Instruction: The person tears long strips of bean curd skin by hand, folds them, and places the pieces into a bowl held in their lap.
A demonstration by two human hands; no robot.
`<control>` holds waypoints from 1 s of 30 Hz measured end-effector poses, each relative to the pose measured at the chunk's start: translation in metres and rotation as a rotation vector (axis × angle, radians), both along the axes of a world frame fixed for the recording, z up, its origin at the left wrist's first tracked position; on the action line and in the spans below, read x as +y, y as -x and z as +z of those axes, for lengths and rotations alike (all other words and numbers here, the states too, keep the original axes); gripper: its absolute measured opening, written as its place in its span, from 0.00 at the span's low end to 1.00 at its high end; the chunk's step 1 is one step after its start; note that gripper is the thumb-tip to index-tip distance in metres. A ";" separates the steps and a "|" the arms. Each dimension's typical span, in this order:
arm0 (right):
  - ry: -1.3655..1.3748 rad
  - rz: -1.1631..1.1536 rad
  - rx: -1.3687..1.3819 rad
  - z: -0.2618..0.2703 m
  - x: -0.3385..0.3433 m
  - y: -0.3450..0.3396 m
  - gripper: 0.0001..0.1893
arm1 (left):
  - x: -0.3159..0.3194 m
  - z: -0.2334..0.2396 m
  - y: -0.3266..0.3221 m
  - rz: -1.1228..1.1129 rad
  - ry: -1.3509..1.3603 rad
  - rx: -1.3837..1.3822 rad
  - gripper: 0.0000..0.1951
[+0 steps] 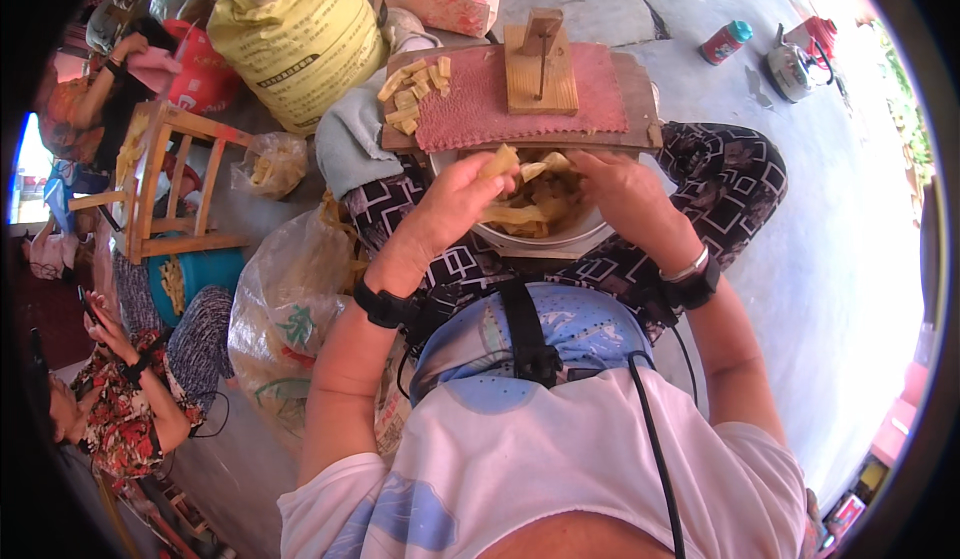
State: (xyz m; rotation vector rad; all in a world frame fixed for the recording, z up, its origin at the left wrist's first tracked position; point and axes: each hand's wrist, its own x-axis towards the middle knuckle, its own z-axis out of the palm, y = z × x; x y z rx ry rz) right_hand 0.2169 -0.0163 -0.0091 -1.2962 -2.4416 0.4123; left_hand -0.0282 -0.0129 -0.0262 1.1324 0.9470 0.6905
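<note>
My left hand [466, 193] grips a short, folded yellowish strip [498, 161] between thumb and fingers. Across from it, my right hand [628, 190] is blurred over a metal basin [540, 242], its fingertips by a pale strip [553, 162]; whether they pinch it is unclear. Loose yellowish strips [517, 218] fill the basin, which sits between my legs. Just beyond lies a wooden board [641, 120] covered partly by a pink cloth [461, 120]. On the cloth stands a wooden block with an upright post and thin metal rod [541, 71]. Several short folded pieces [409, 94] are heaped at the board's left.
A clear plastic bag [277, 326] lies at my left, below a grey towel [352, 139] on my knee. Further left are a wooden chair [176, 120], a yellow sack [300, 49] and two seated people. A kettle [791, 71] and a bottle [726, 43] stand at right.
</note>
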 end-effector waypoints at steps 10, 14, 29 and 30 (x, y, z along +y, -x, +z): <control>-0.282 -0.088 0.311 0.006 0.016 0.025 0.06 | -0.015 0.047 -0.041 -0.321 0.020 0.085 0.09; 0.169 -0.172 0.307 0.048 0.008 -0.013 0.06 | 0.004 0.085 -0.014 -0.210 -0.396 0.202 0.10; -0.139 -0.458 0.300 0.019 0.005 0.021 0.11 | -0.003 0.020 -0.077 -0.009 0.312 -0.570 0.11; -0.148 -0.435 0.312 0.022 0.006 0.023 0.11 | 0.000 0.016 -0.075 -0.006 0.313 -0.570 0.11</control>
